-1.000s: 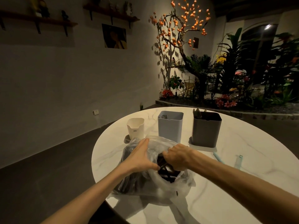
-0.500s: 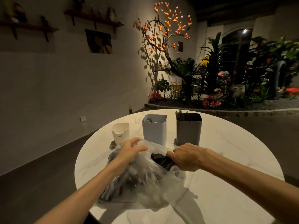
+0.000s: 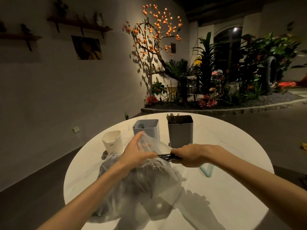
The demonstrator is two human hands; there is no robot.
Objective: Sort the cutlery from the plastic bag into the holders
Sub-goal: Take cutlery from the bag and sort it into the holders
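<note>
Several dark cutlery pieces [image 3: 167,157] have now come out of the bag [image 3: 146,178] mouth, clenched in the right hand [image 3: 187,155]. Left hand [image 3: 136,153] grasps the bag open, mid-counter. Holders [image 3: 180,130] await, far side; sorting comes next.

Only text I can spot is a tiny dark printed mark on the front of the small white holder [image 3: 112,141], low down on its face (looks like a short brand word, maybe four letters, but way too small and blurry to actually read). Nothing else has legible writing.
</note>
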